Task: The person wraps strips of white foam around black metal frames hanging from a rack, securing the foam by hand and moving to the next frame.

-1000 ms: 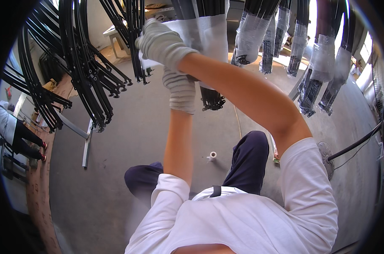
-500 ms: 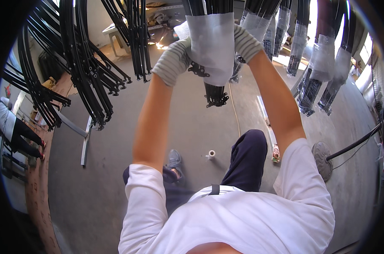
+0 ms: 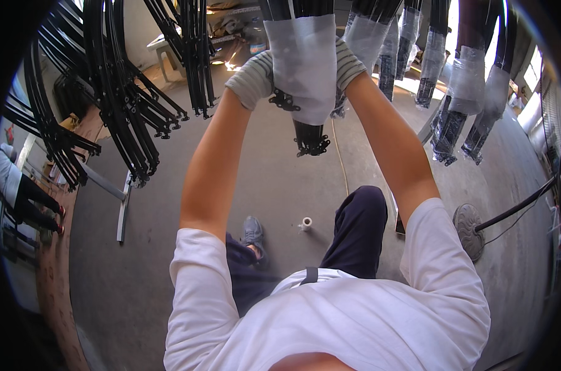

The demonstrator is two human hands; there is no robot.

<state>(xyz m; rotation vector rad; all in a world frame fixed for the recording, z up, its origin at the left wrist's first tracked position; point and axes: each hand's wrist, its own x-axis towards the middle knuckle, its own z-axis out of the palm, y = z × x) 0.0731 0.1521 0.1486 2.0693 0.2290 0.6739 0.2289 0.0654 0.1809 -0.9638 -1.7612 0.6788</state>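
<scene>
A translucent white wrapping sheet (image 3: 304,65) is curved around the front of a hanging bundle of black metal rods (image 3: 310,141), whose lower ends with small tabs stick out beneath it. My left hand (image 3: 253,79), in a grey-and-white striped glove, grips the sheet's left side, its fingers going behind the bundle. From the right, my right hand (image 3: 350,65) in a matching glove holds the other side, largely hidden by the sheet. Dark tabs (image 3: 284,99) poke out beside my left glove.
Unwrapped black rods (image 3: 116,105) hang in bunches on the left. Plastic-wrapped bundles (image 3: 463,93) hang on the right. A small white roll (image 3: 305,224) stands on the floor near my feet. A metal bar (image 3: 124,207) lies at left, a round-based stand (image 3: 470,232) at right. Another person (image 3: 24,191) is far left.
Both hands and the wrapped bundle have shifted slightly left in the picture. My left hand sits lower against the sheet, and my right hand has slipped further behind it.
</scene>
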